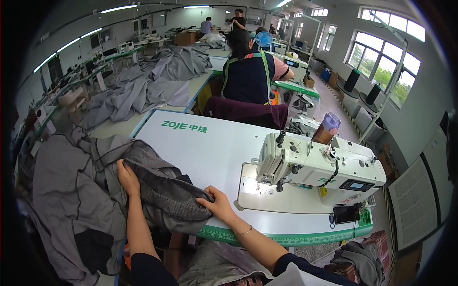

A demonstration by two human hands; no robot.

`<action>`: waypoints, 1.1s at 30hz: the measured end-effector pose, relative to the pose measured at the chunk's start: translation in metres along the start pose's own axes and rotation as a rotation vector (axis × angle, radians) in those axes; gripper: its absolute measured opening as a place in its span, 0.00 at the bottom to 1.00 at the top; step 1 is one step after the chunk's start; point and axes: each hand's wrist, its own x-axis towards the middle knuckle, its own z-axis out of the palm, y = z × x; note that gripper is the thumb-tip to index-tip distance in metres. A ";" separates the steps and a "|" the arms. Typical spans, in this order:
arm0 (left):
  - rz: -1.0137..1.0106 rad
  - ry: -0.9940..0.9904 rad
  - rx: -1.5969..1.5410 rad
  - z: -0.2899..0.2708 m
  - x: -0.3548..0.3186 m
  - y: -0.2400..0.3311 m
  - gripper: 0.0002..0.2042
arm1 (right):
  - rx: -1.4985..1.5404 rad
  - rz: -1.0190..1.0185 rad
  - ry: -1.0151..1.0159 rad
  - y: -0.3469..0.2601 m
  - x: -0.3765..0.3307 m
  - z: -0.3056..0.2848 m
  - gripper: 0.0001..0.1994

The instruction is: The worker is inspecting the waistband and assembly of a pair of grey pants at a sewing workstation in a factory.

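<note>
While both forearms come up from the lower edge of the frame, the person's two hands meet on a folded piece of grey cloth point(164, 188) lying at the lower left of the white table point(210, 143). The left hand point(128, 177) sits at the left end of the fold, its fingers curled closed over the upper edge of the cloth so that the fabric is pinched under them. The right hand point(217, 204) lies at the right end of the same fold, near the table's front edge; its thumb presses on top of the cloth and the fingers close around the corner, gripping it, with a thin bracelet point(244, 232) on the wrist. The grey cloth spills off the table to the left into a larger heap point(71, 190) that fills the lower left of the frame. To the right of centre stands a white sewing machine point(315, 167), well apart from both hands, with a lit patch under its needle. A green measuring strip point(286, 237) runs along the front edge of the table. In the upper middle of the frame another person point(250, 71) sits with their back turned, beside more grey fabric point(157, 76) piled on a long table at the upper left.
</note>
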 end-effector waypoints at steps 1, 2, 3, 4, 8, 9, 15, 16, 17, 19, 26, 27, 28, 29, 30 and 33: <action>0.011 0.006 0.000 0.000 0.000 -0.001 0.10 | 0.012 -0.009 0.000 0.000 0.000 0.000 0.13; 0.022 0.010 0.001 0.000 0.000 -0.002 0.10 | 0.013 -0.007 0.000 0.000 0.000 0.000 0.13; 0.022 0.010 0.002 0.000 0.000 -0.003 0.10 | 0.004 -0.014 0.001 -0.001 0.000 0.000 0.13; 0.026 0.012 0.008 0.000 0.000 -0.004 0.10 | -0.006 -0.021 0.001 -0.002 0.000 0.001 0.13; 0.027 0.009 0.016 0.002 0.000 -0.008 0.10 | -0.031 -0.010 0.003 -0.004 -0.001 0.000 0.13; 0.026 0.008 0.015 0.002 0.000 -0.007 0.10 | -0.032 -0.012 0.003 -0.002 0.000 0.000 0.13; 0.017 0.000 0.007 0.001 -0.001 -0.005 0.11 | -0.016 -0.008 0.001 -0.005 -0.001 0.000 0.14; 0.014 -0.003 0.005 0.001 -0.001 -0.005 0.11 | -0.031 -0.013 0.002 -0.005 -0.001 -0.001 0.14; 0.011 -0.006 0.003 0.002 0.000 -0.006 0.11 | -0.031 -0.012 0.002 -0.003 0.000 -0.001 0.14; 0.009 -0.004 0.007 0.002 0.000 -0.007 0.11 | -0.038 -0.024 0.003 0.000 0.000 -0.001 0.13; 0.020 -0.004 0.008 0.003 0.000 -0.013 0.11 | 0.005 0.037 -0.036 -0.013 -0.002 -0.001 0.12; 0.020 -0.004 0.007 0.004 0.000 -0.012 0.11 | 0.005 0.016 -0.023 -0.010 -0.002 -0.001 0.12; 0.018 -0.003 0.005 0.005 0.000 -0.012 0.11 | 0.005 -0.005 -0.010 -0.008 -0.001 -0.002 0.12; 0.015 -0.001 0.006 0.005 0.000 -0.013 0.11 | 0.005 -0.004 -0.012 -0.009 -0.001 -0.001 0.12; 0.014 -0.001 0.008 0.004 0.000 -0.013 0.11 | -0.002 0.006 -0.012 -0.011 -0.002 -0.001 0.12; 0.015 -0.001 0.017 0.004 0.000 -0.012 0.11 | -0.001 0.016 -0.010 -0.013 -0.002 0.000 0.12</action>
